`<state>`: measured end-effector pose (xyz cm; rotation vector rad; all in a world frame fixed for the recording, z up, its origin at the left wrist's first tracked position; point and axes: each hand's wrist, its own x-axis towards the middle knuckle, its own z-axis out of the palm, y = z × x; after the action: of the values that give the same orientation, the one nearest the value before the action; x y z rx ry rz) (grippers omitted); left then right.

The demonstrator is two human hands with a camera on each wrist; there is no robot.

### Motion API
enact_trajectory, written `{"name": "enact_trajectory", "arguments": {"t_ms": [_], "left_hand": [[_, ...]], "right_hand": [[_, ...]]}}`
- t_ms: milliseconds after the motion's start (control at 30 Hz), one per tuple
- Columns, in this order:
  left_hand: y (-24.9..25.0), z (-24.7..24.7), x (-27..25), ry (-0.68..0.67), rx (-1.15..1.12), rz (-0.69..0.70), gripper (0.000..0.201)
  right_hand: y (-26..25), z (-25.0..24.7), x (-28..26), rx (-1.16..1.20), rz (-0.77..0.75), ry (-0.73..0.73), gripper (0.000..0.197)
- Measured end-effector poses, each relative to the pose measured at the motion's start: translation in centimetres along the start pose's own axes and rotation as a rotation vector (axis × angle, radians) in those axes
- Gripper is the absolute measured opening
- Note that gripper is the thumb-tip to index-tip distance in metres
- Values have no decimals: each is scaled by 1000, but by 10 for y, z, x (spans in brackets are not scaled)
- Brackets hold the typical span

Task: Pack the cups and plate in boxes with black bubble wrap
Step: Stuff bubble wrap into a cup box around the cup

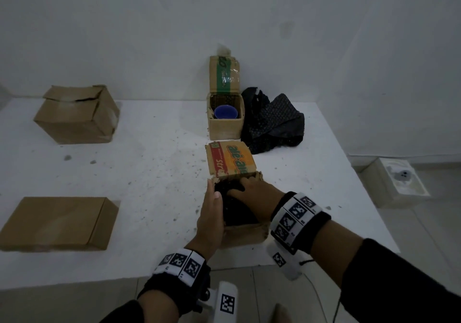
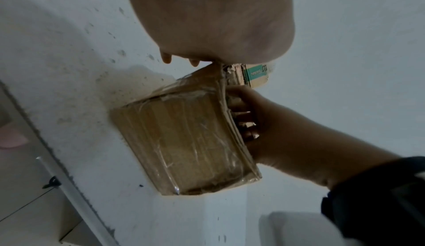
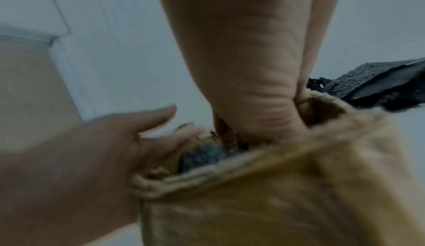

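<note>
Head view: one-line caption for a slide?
Both hands press a black bubble-wrap bundle into an open box on the white table.

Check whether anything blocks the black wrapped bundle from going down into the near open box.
Nothing visible does. The black bubble-wrapped bundle already sits in the near open cardboard box, right hand pressing it; its printed flap is folded back.

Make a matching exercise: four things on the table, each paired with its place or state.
Things:
1. blue cup
2. loose bubble wrap
3. flat box
4. right hand

Places or states:
a. closed, near left
b. in the far open box
c. heaped right of the far open box
d. pressing the black bundle into the near box

Pairs: 1-b, 2-c, 3-a, 4-d
</note>
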<state>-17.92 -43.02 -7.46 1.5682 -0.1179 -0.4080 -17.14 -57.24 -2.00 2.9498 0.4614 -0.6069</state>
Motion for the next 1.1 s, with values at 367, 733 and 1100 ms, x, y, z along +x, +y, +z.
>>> {"name": "enact_trajectory", "arguments": {"t_ms": [367,733,1100], "left_hand": [[14,5,-3,13,-24,-67,74],[39,13,-4,65,-175,-182,37],[49,-9,31,178,15,-178,51]], "right_hand": [[10,6,3,117,-143,78,61],[8,24,18,75,-311,3,56],[59,17,23,926,164,562,60]]}}
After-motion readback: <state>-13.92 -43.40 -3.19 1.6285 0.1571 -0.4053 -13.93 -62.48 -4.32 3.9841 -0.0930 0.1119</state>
